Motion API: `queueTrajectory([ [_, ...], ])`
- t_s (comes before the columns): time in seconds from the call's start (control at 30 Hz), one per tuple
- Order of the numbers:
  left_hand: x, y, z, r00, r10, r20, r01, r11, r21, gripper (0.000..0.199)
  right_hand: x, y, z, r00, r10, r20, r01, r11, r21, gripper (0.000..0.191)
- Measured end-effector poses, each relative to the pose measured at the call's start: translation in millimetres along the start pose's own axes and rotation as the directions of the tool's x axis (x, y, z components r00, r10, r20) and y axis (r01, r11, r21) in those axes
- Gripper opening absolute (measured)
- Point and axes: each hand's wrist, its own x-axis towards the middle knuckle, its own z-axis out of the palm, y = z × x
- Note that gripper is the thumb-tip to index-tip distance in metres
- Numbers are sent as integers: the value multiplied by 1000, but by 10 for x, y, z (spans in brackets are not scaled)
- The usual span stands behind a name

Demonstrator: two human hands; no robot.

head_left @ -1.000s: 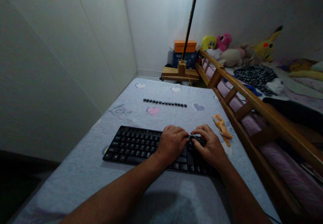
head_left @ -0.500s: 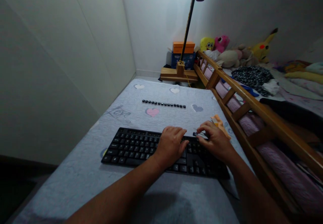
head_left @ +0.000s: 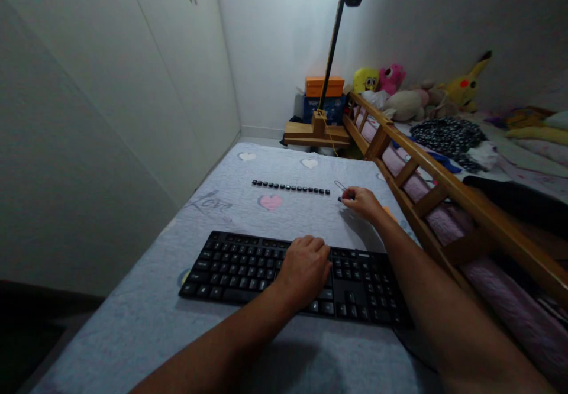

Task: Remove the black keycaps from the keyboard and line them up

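A black keyboard (head_left: 248, 264) lies across the near part of the cloth, several small black keycaps (head_left: 288, 187) lined up in a row beyond it. My left hand (head_left: 306, 267) rests on the keyboard's middle, fingers together and curled down over the keys at its far edge. Beyond the keyboard, my right hand (head_left: 361, 200) is closed in a pinch just right of the row's end. At its fingertips shows a small black keycap (head_left: 340, 199), at or just above the cloth. A thin wire loop tool (head_left: 339, 186), like a keycap puller, sticks out from the same fingers.
A patterned cloth (head_left: 146, 317) covers the surface. Something orange (head_left: 389, 213) is partly hidden behind my right forearm. A wooden bed rail (head_left: 426, 169) runs along the right, with plush toys behind it. White cabinet doors (head_left: 133, 86) stand left; a lamp-like stand (head_left: 335, 39) rises at the back.
My right hand has moved from over the keyboard's right part forward to the row's right end, carrying the keycap and wire tool. My left hand stays on the keyboard, its fingers more curled.
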Motion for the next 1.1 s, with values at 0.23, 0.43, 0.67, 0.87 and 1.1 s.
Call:
queueTrajectory([
  [0.23, 6, 6, -25, 1000, 5, 22, -5, 1000, 0, 11, 279, 70, 189, 998, 57, -30, -57, 998, 0, 12],
  [0.43, 6, 7, -17, 1000, -3, 25, 3, 1000, 0, 9, 347, 86, 271, 995, 85, -45, -85, 996, -2, 13],
  [0.67, 17, 8, -16, 1000, -11, 25, 11, 1000, 10, 7, 372, 103, 287, 997, 75, -36, -76, 997, -10, 13],
  [0.87, 19, 15, -17, 999, -5, 33, 4, 1000, 6, 9, 370, 105, 311, 995, 80, -58, -81, 997, -13, 12],
  [1.1, 19, 22, -32, 999, -7, 34, 7, 1000, 5, 8, 363, 97, 312, 994, 92, -62, -93, 996, -7, 16],
])
